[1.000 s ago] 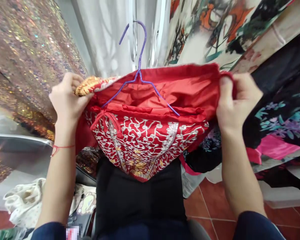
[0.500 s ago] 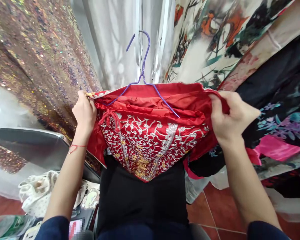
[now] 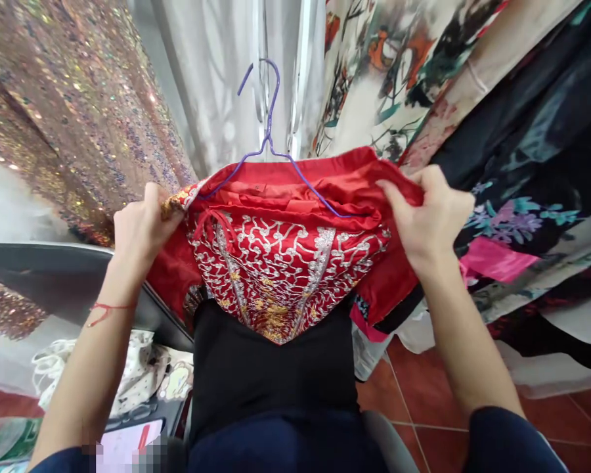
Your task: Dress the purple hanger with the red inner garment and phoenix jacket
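- Head view: both hands have drawn closer together than half a second ago; the left hand (image 3: 140,230) sits lower and further left, the right hand (image 3: 431,220) has moved inward, and the red embroidered garment (image 3: 285,276) bunches more between them.
- Left fingers are clenched on the garment's gold-trimmed edge; right fingers pinch its red lining.
- A purple wire hanger (image 3: 270,148) sits inside the garment, hook up.
- Sequined fabric (image 3: 73,105) hangs left, floral printed cloth (image 3: 512,217) right, white curtain (image 3: 217,79) behind.
- The garment's lower tip overlaps a black cloth (image 3: 270,374); the hanger's shoulders are partly hidden in folds.
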A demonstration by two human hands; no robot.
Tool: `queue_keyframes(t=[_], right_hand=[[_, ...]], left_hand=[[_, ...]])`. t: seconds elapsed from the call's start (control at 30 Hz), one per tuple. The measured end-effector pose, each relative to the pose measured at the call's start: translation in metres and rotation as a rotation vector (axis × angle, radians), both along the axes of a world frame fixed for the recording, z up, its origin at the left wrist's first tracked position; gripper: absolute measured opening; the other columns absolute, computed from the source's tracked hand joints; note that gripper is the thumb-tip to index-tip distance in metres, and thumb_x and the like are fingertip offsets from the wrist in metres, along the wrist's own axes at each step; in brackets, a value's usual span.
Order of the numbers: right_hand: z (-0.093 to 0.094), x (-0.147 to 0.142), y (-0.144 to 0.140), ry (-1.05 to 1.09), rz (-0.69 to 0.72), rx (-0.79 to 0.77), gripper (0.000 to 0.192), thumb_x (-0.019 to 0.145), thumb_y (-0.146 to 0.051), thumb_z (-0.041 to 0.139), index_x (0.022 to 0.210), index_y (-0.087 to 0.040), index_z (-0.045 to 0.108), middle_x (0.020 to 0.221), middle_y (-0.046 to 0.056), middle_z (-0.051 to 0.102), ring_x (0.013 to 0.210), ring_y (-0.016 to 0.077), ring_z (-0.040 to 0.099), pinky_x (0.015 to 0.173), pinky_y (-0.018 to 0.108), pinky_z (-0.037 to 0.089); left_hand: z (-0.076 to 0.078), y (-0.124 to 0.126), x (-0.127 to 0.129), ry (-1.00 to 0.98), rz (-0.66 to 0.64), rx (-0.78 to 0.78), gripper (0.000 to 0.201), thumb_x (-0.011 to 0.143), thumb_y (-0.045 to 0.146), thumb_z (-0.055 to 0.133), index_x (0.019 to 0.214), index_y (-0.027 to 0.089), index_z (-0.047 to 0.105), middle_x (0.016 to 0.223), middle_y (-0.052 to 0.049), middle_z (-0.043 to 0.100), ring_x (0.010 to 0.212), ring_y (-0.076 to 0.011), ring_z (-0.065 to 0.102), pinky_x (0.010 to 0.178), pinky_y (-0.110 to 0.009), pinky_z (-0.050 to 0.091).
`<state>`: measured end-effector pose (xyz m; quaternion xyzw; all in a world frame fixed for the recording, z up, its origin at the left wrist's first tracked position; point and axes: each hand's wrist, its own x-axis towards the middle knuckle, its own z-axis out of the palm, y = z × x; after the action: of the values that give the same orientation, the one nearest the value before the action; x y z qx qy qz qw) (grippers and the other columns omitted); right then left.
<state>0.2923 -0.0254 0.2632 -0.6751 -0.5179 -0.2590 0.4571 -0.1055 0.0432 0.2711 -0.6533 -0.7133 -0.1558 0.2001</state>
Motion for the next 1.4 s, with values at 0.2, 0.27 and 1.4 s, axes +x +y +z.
queue_keyframes(t=[0.2,0.27,1.4], right_hand=[[0.063,-0.026,-0.042,-0.053,-0.039,0.038,0.034,0.092,-0.06,0.055,0.084,-0.027,0.059,0.08,0.005,0.065,0.067,0.0215,0.054,0.069,0.035,0.035],[0.051,-0.038,-0.055,-0.09,-0.07,-0.043,0.032,0.093,-0.055,0.056,0.086,-0.024,0.061,0.071,0.004,0.062,0.06,0.0202,0.051,0.062,0.033,0.029],[-0.048,-0.162,0.004,-0.152,0.53,-0.575,0.06,0.106,-0.042,0.012,0.11,-0.014,0.066,0.097,0.015,0.075,0.092,0.0265,0.073,0.077,0.03,0.048]], left_hand=[[0.041,-0.046,0.013,-0.179,-0.199,0.393,0.047,0.078,0.028,0.062,0.123,0.014,0.055,0.099,-0.009,0.07,0.088,-0.0263,0.069,0.083,-0.038,0.051],[0.039,-0.064,0.018,-0.192,-0.212,0.352,0.051,0.076,0.03,0.064,0.124,0.015,0.054,0.094,-0.007,0.068,0.085,-0.0278,0.069,0.078,-0.038,0.05],[-0.016,-0.049,0.098,-0.432,-0.561,0.37,0.047,0.095,0.043,0.033,0.053,0.021,0.029,0.049,-0.001,0.043,0.05,-0.0126,0.041,0.056,-0.03,0.031]])
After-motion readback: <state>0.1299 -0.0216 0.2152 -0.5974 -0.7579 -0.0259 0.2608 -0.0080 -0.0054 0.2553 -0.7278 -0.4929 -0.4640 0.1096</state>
